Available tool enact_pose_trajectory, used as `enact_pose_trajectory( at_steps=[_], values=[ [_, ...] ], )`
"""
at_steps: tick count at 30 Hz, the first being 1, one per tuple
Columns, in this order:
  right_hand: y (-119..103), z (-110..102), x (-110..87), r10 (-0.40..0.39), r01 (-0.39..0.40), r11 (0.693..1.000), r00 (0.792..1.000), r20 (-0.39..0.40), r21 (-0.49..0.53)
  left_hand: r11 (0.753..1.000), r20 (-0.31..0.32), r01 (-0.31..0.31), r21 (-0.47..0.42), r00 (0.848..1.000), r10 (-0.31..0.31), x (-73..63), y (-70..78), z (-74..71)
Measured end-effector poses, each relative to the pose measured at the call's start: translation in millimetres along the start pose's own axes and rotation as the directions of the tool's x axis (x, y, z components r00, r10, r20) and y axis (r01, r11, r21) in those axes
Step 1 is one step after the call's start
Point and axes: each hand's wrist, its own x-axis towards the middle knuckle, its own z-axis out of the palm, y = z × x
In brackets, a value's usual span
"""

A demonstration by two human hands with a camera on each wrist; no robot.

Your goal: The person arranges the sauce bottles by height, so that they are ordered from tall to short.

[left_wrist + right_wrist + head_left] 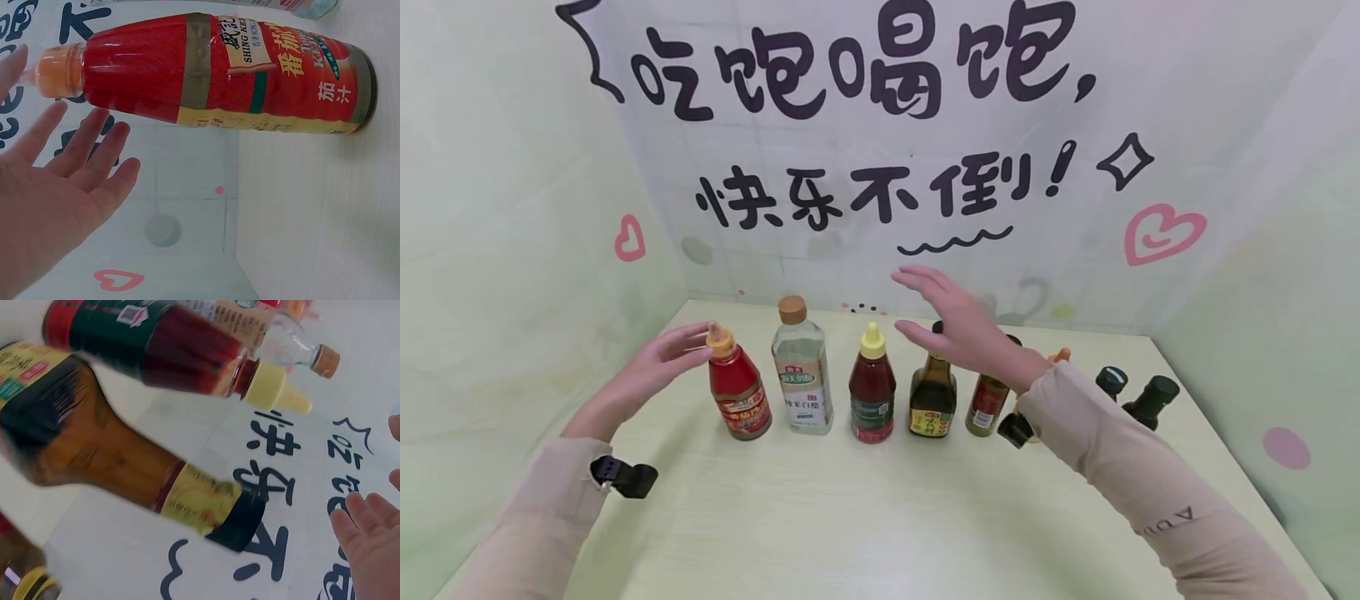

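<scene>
My left hand (643,375) is beside the orange cap of a red ketchup bottle (737,387), its fingers loosely extended. In the left wrist view the fingers (94,147) are spread around the level of the cap, not wrapped round it; whether any fingertip touches it I cannot tell. The bottle stands upright on the table. Raised above the row of bottles, my right hand (958,325) holds nothing, fingers extended to the left. Below it is a dark sauce bottle (933,396) with a yellow label, and left of that a dark red sauce bottle (872,400) with a yellow nozzle.
A clear vinegar bottle (802,375) with a brown cap stands between the ketchup and the dark red sauce. Further right are a bottle with a red label (987,407) and dark-capped bottles (1152,402), partly behind my right arm. A printed backdrop (880,167) borders the pale table (850,517).
</scene>
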Motion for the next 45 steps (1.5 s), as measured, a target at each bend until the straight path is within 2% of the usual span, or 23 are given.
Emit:
enact_pose_trajectory(
  at_steps=[5, 12, 19, 25, 30, 36, 41, 45],
  values=[
    [-8.8, 13.0, 21.8, 0.020, -0.024, 0.993, 0.999, 0.041, 0.112, 1.000, 0.060, 0.020, 0.020, 0.998, -0.021, 4.4, 1.7, -4.1],
    [-23.8, 31.9, 53.8, 0.113, -0.147, 0.953, 0.984, 0.138, 0.265, 0.997, 0.109, 0.031, 0.067, 0.993, -0.038, 10.1, 9.8, -7.7],
    [-33.5, 47.0, 78.2, 0.186, -0.249, 0.923, 0.957, 0.224, 0.295, 0.995, 0.136, 0.016, 0.103, 0.990, -0.030, 15.8, 15.9, -7.8],
    [-39.4, 60.7, 94.8, 0.238, -0.330, 0.898, 0.920, 0.310, 0.291, 0.994, 0.138, 0.025, 0.105, 0.990, -0.040, 15.6, 21.4, -7.2],
    [-40.0, 75.5, 99.4, 0.310, -0.418, 0.855, 0.887, 0.342, 0.307, 0.992, 0.137, 0.025, 0.121, 0.990, -0.042, 16.7, 21.1, -4.5],
    [-41.1, 90.4, 97.0, 0.373, -0.478, 0.824, 0.862, 0.344, 0.305, 0.991, 0.120, 0.033, 0.129, 0.992, -0.049, 19.1, 18.7, 0.4],
    [-43.2, 96.9, 92.7, 0.399, -0.498, 0.808, 0.856, 0.329, 0.315, 0.992, 0.114, 0.032, 0.123, 0.992, -0.047, 21.4, 16.4, 4.0],
    [-43.5, 100.4, 91.6, 0.396, -0.487, 0.806, 0.866, 0.304, 0.336, 0.993, 0.108, 0.016, 0.119, 0.994, -0.029, 22.1, 16.5, 5.2]
  ],
)
